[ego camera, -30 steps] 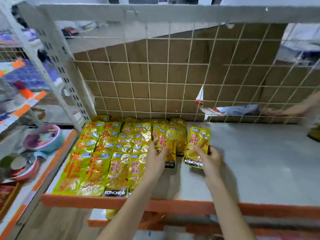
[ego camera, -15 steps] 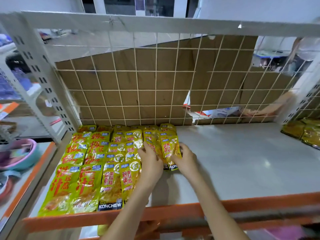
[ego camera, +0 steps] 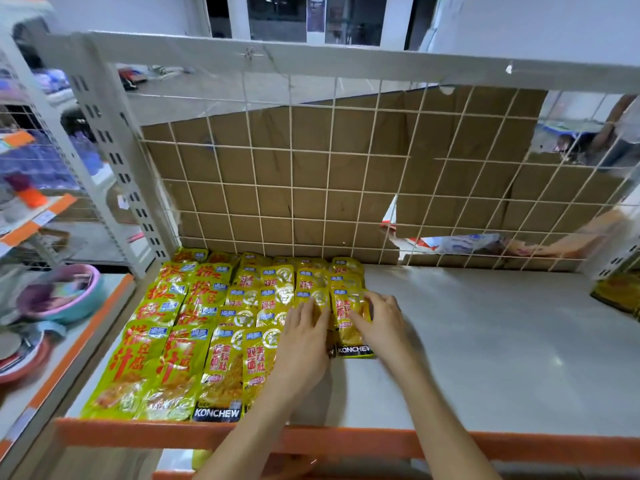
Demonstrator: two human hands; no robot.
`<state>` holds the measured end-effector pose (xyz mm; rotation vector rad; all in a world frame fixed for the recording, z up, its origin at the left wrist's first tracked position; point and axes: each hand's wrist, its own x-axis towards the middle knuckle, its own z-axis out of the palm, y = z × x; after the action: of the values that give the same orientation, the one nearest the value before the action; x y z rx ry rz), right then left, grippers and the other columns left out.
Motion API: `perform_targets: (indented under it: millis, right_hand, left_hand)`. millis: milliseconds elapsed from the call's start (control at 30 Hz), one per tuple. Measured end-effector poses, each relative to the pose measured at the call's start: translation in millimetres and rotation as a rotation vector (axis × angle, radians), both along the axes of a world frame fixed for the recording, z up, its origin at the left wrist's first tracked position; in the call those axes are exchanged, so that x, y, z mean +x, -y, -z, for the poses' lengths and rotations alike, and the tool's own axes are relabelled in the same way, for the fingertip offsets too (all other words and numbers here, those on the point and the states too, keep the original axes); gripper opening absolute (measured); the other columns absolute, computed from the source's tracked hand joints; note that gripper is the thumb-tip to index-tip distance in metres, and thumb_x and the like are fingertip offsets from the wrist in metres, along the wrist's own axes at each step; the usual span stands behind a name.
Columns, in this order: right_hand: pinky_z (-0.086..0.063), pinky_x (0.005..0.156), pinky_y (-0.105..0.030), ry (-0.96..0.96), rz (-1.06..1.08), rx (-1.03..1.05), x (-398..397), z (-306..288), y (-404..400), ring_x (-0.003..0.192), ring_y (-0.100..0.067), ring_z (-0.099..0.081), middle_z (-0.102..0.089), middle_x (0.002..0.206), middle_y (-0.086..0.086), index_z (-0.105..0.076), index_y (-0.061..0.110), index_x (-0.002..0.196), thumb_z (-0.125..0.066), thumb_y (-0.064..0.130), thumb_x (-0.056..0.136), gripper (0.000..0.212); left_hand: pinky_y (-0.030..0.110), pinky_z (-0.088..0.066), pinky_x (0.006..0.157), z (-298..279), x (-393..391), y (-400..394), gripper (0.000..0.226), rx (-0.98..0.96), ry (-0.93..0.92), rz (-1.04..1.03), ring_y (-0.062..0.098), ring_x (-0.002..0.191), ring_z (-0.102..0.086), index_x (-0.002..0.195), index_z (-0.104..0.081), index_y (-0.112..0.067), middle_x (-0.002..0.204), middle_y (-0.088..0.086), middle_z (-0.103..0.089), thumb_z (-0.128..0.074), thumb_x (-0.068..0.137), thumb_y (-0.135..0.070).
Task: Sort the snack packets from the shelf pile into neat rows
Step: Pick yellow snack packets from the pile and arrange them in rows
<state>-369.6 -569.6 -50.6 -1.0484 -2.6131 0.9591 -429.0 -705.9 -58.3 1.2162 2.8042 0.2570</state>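
Yellow snack packets (ego camera: 221, 323) lie in overlapping rows on the left part of the grey shelf (ego camera: 485, 341). The rightmost packet (ego camera: 351, 336), marked KONCHEW at its lower edge, lies at the right end of the rows. My right hand (ego camera: 381, 323) grips it from the right, fingers across its upper half. Just left of it, my left hand (ego camera: 304, 341) rests flat on the neighbouring packets with its fingers spread. A pile of more yellow packets (ego camera: 620, 289) shows at the far right edge of the shelf.
A white wire grid (ego camera: 346, 174) backed by torn cardboard closes the rear of the shelf. An orange rail (ego camera: 346, 441) runs along the front edge. To the left, a lower shelf holds a pink and teal bowl (ego camera: 62, 296). Another person's arm (ego camera: 561, 244) reaches behind the grid.
My right hand has brought the packet left and laid it down at the right end of the rows. My left hand has slid onto the packets beside it.
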Motion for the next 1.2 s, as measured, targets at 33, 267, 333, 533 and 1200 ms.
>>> perform_targets:
  millis: [33,267,333,533,1200]
  right_hand:
    - [-0.031,0.091,-0.025,-0.014,0.023,-0.014,-6,-2,-4,0.125,-0.025,-0.045,-0.046,0.134,-0.006,-0.046,0.02,0.135,-0.057,0.038,0.092,0.048]
    - [-0.041,0.101,-0.038,0.022,-0.036,-0.118,-51,-2,-22,0.124,-0.027,-0.048,-0.052,0.138,0.001,-0.042,0.04,0.137,-0.048,0.049,0.09,0.048]
    - [-0.041,0.102,-0.039,0.027,-0.036,-0.109,-53,-3,-20,0.123,-0.029,-0.048,-0.051,0.137,-0.001,-0.041,0.045,0.137,-0.047,0.048,0.091,0.047]
    - [-0.038,0.103,-0.037,0.05,-0.084,-0.027,-54,-1,-21,0.127,-0.028,-0.044,-0.044,0.144,0.001,-0.035,0.044,0.141,-0.047,0.04,0.094,0.049]
    - [-0.014,0.113,-0.032,-0.039,-0.317,0.223,-16,22,-7,0.143,-0.02,-0.009,-0.012,0.157,0.002,-0.031,0.037,0.145,-0.05,0.041,0.095,0.054]
  left_hand:
    - [0.037,-0.001,0.117,1,-1,0,0.069,-0.008,-0.01,0.01,0.028,0.144,-0.003,0.15,-0.01,-0.019,0.157,0.009,-0.003,-0.043,0.09,-0.015]
    - [0.039,-0.052,0.087,8,2,-12,0.052,-0.007,0.029,0.005,0.033,0.112,-0.06,0.123,-0.063,-0.028,0.126,0.015,-0.06,-0.037,0.081,-0.043]
    - [0.04,-0.054,0.081,24,-1,-16,0.056,-0.037,0.052,0.003,0.032,0.108,-0.063,0.117,-0.066,-0.036,0.119,0.012,-0.065,-0.034,0.077,-0.058]
    - [0.041,-0.05,0.089,24,-2,-11,0.06,-0.072,0.074,0.04,0.031,0.118,-0.057,0.127,-0.056,-0.038,0.129,0.01,-0.059,-0.034,0.078,-0.065]
    - [0.026,0.003,0.116,25,-17,6,0.061,0.075,-0.022,0.137,0.019,0.146,0.004,0.151,-0.008,-0.012,0.159,0.003,0.001,-0.013,0.097,-0.042]
